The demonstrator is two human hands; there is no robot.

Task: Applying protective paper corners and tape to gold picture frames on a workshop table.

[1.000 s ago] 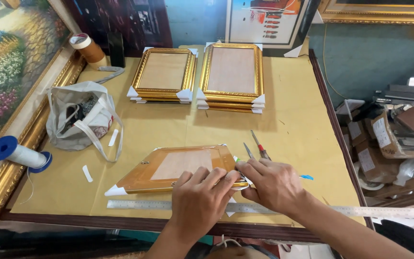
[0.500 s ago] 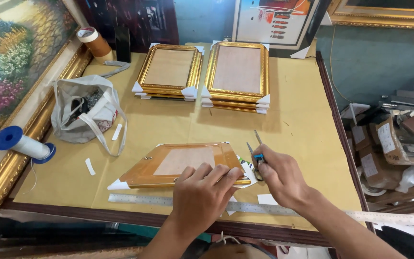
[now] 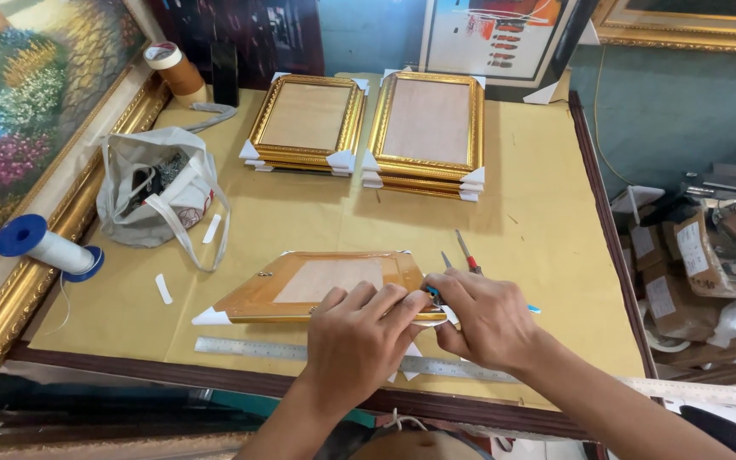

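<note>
On the paper-covered table (image 3: 300,221), gold frame (image 3: 317,285) corner under both hands' clamped fingers (image 3: 385,302).

A picture frame (image 3: 317,287) lies on the surface (image 3: 538,187), a ruler (image 3: 249,347) just before it. Two frame stacks (image 3: 304,123) sit behind (side by side); a bag (image 3: 159,183) and thread spool (image 3: 44,247) lie left.

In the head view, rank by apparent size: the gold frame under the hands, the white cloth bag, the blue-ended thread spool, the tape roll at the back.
1. Gold frame
2. White cloth bag, close to the frame in size
3. Thread spool
4. Tape roll, though it sits farther away, so this last rank is unsure.
</note>
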